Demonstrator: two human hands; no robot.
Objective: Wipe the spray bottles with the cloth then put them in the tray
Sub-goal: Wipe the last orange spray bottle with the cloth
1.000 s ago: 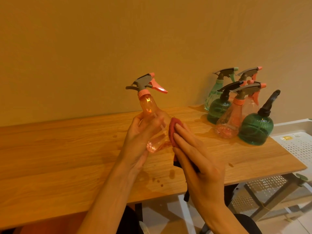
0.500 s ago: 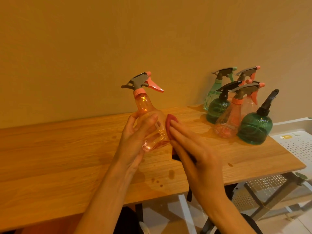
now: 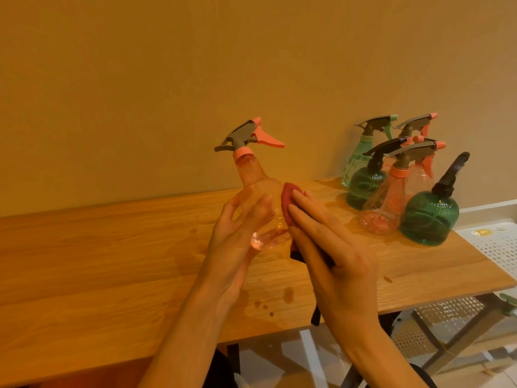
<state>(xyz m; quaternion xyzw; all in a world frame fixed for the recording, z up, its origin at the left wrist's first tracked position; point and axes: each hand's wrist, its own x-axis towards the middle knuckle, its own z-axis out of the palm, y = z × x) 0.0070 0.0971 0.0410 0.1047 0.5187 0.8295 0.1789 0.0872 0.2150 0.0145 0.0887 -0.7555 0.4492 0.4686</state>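
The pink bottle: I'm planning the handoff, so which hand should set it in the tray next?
Probably the left hand: it already holds the pink bottle. The right hand presses the cloth.

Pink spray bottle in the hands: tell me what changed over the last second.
The right hand slid the dark red cloth up the side of the clear pink spray bottle, from its lower body toward the shoulder. The left hand kept its grip on the bottle, which stayed tilted. The five bottles on the wooden table and the white perforated tray did not move.
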